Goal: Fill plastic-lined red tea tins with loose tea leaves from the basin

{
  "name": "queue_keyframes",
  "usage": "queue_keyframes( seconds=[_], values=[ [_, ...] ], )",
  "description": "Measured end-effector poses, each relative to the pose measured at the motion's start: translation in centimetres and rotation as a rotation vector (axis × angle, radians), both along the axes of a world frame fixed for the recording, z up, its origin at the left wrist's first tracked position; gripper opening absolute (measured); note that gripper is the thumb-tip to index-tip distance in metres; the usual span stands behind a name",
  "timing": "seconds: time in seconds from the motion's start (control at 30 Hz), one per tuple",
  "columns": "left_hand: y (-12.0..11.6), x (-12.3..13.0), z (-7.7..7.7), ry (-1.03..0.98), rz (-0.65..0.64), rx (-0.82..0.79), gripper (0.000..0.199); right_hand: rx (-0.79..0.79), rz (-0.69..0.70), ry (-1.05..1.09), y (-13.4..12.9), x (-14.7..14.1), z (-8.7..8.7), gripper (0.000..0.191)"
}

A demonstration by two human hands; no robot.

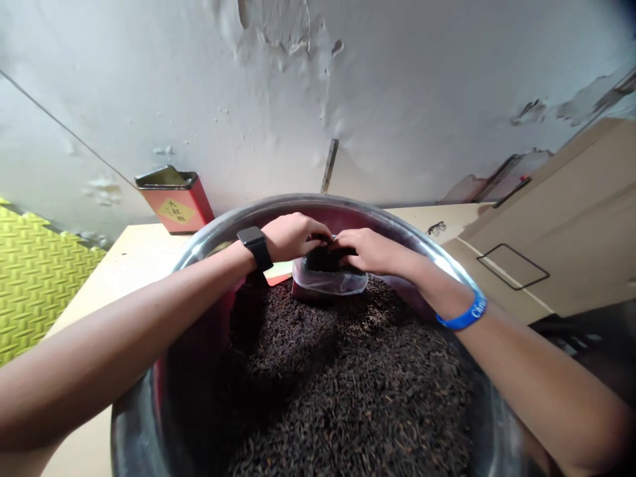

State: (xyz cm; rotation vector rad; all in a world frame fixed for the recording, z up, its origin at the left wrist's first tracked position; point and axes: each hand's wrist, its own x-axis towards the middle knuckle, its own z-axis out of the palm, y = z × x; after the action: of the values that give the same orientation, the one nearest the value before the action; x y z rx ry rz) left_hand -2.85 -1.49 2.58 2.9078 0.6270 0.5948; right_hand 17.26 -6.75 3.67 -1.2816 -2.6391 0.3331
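Observation:
A wide metal basin (447,258) holds a deep heap of loose dark tea leaves (348,371). At its far side stands a container lined with a clear plastic bag (330,283), filled with dark tea leaves. My left hand (293,235), wearing a black watch, curls its fingers at the bag's far left edge. From the right, my right hand (370,252) bends its fingers over the bag's mouth, thumb at the tea. Both hands' fingertips nearly meet at the far rim, closed on the bag's edge. Part of the rim is hidden behind the fingers.
A red tea tin (181,205) with its lid tilted in the opening stands on the table (104,285) at the back left. Eyeglasses (437,228) lie behind the basin at the right. A peeling wall (278,119) rises behind, and a cardboard box (561,212) stands at the right.

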Motion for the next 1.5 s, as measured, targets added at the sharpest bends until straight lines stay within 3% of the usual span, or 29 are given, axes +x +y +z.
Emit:
queue_keyframes(
  seconds=[0.17, 0.37, 0.53, 0.6, 0.67, 0.77, 0.83, 0.9, 0.97, 1.1, 1.3, 1.5],
  values=[
    [-0.1, 0.2, -0.2, 0.014, 0.02, -0.012, 0.025, 0.056, 0.058, 0.028, 0.9, -0.1, -2.0, 0.034],
    [-0.4, 0.1, 0.3, 0.004, 0.023, -0.009, 0.028, 0.032, 0.011, 0.033, 0.7, 0.3, -1.1, 0.034],
    [-1.3, 0.4, 0.6, -0.1, 0.006, 0.058, 0.025, 0.145, -0.045, 0.029, 0.9, 1.0, -0.5, 0.025],
    [-2.5, 1.0, 0.8, -0.141, -0.048, 0.071, 0.026, 0.193, -0.069, 0.048, 1.0, 1.2, -0.4, 0.023],
    [-4.3, 2.0, 0.6, -0.119, -0.186, 0.056, 0.027, 0.234, -0.104, 0.073, 1.0, 1.4, -0.3, 0.022],
    [-7.5, 3.4, -0.8, 0.052, -0.451, -0.035, 0.03, 0.282, -0.148, 0.106, 1.1, 1.6, -0.3, 0.023],
    [-9.2, 4.1, -2.7, 0.201, -0.563, -0.129, 0.044, 0.291, -0.145, 0.101, 1.1, 1.8, -0.4, 0.024],
    [-10.2, 4.5, -4.6, 0.332, -0.566, -0.226, 0.065, 0.289, -0.125, 0.093, 1.2, 2.0, -0.4, 0.023],
    [-10.5, 4.7, -6.1, 0.42, -0.561, -0.324, 0.073, 0.279, -0.104, 0.09, 1.2, 2.1, -0.6, 0.023],
    [-10.1, 5.2, -7.4, 0.429, -0.598, -0.446, 0.054, 0.242, -0.096, 0.086, 1.2, 1.9, -0.8, 0.022],
    [-9.4, 5.6, -6.5, 0.361, -0.662, -0.419, 0.036, 0.267, -0.104, 0.172, 0.6, 1.4, -0.3, 0.024],
    [-8.2, 5.1, -2.6, 0.104, -0.579, -0.419, 0.029, 0.331, -0.146, 0.217, 0.5, 1.4, -0.3, 0.029]
  ],
)
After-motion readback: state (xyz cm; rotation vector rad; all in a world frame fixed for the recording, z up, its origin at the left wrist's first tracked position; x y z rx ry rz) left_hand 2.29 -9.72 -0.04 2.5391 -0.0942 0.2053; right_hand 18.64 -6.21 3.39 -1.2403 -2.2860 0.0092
